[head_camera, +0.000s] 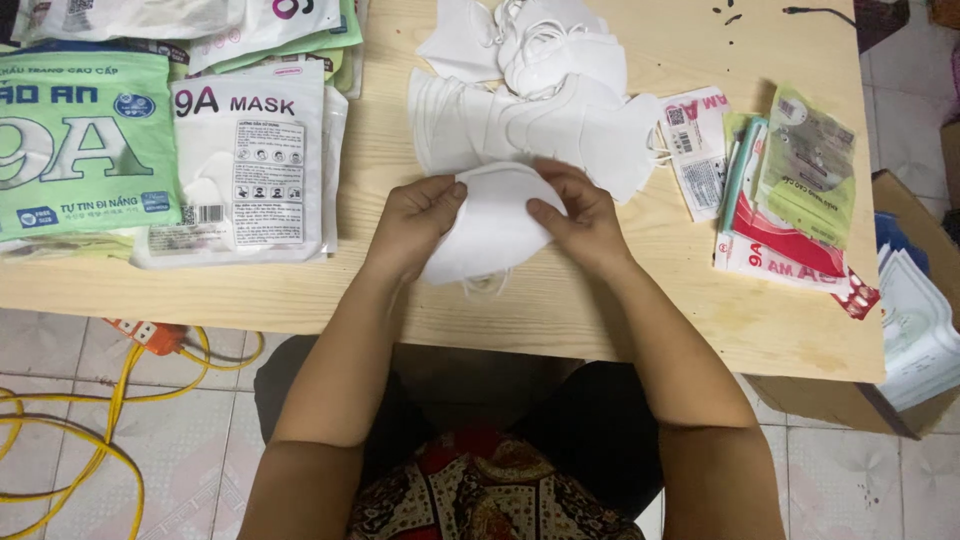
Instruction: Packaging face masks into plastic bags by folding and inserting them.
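Note:
Both hands hold a small stack of folded white face masks (492, 225) just above the wooden table (380, 150). My left hand (415, 222) grips the stack's left edge, thumb on top. My right hand (580, 215) grips its right edge, fingers curled over the top. Thin ear loops hang below the stack. Behind the hands lies a loose pile of white masks (540, 100), fanned out across the middle of the table.
Clear and green mask packets (240, 160) are stacked at the table's left. Several red and green packets (790, 190) lie at the right. A cardboard box (900, 300) with packets stands beside the table's right edge. Yellow cable and an orange power strip (150, 335) lie on the tiled floor.

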